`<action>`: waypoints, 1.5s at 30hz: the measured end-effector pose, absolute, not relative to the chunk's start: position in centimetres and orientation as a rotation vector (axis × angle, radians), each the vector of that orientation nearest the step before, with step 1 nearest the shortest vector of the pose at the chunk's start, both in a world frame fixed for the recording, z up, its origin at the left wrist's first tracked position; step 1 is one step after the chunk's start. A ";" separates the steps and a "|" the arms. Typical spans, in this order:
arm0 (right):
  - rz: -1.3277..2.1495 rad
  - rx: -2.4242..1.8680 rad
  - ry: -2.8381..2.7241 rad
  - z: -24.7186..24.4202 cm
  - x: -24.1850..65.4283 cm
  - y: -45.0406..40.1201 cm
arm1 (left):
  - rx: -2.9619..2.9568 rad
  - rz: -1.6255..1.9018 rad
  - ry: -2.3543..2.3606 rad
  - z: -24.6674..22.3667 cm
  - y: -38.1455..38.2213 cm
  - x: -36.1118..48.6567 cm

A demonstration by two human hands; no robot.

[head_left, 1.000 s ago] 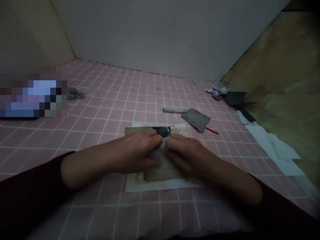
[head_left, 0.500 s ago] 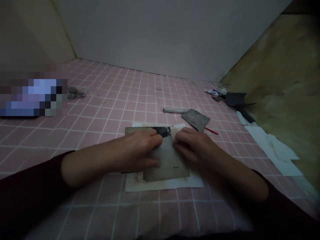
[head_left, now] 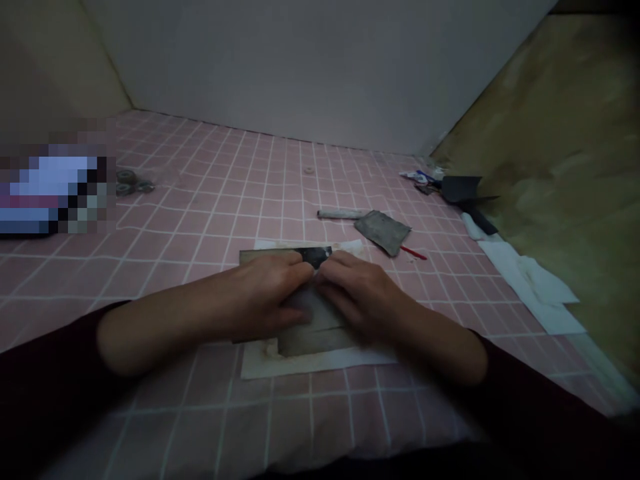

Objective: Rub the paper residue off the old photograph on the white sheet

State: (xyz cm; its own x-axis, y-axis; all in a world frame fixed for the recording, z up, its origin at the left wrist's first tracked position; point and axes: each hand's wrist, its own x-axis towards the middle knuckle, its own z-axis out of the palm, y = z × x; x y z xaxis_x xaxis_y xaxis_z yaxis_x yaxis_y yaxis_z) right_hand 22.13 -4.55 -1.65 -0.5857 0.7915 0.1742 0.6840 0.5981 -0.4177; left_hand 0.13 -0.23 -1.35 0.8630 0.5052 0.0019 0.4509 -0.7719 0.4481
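Observation:
On a stained white sheet of paper (head_left: 310, 365) lies a thin, flat grey-brown board (head_left: 250, 255) with a black patch (head_left: 316, 257) along its far edge. My left hand (head_left: 265, 293) is over its left part, fingers curled, gripping or pressing it; the underside of the hand is hidden. Against the black patch, my right hand (head_left: 363, 293) is closed in a pinch. What sits between its fingertips cannot be made out. A second grey-brown piece (head_left: 310, 340) shows beneath the hands on the paper. Both hands nearly meet at the fingertips.
Beyond my right hand lie a worn grey sandpaper-like piece (head_left: 384, 232), a pale tube (head_left: 340, 214) and a red stick (head_left: 414, 253). Small rolls (head_left: 127, 179) and a blurred-out screen (head_left: 50, 193) are at left. Black sheets (head_left: 463, 190) and white paper (head_left: 530, 287) lie along the right wall.
My right hand has moved left over the board, its fingertips now close to those of my left hand. The view has shifted slightly, and my left hand keeps its place on the board.

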 end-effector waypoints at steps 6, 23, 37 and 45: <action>0.426 -1.351 -2.480 -1.3 22.8 -4.3 | 2.581 0.119 0.714 -1.4 -0.1 0.3; 0.426 -1.242 -2.471 -1.6 22.3 -4.2 | 2.604 0.149 0.754 -1.9 0.2 0.2; 0.498 -1.371 -2.394 -1.1 23.2 -4.0 | 2.571 0.161 0.714 -1.8 0.3 0.4; 0.469 -1.240 -2.452 -1.4 22.4 -4.1 | 2.598 0.181 0.731 -2.3 0.4 0.3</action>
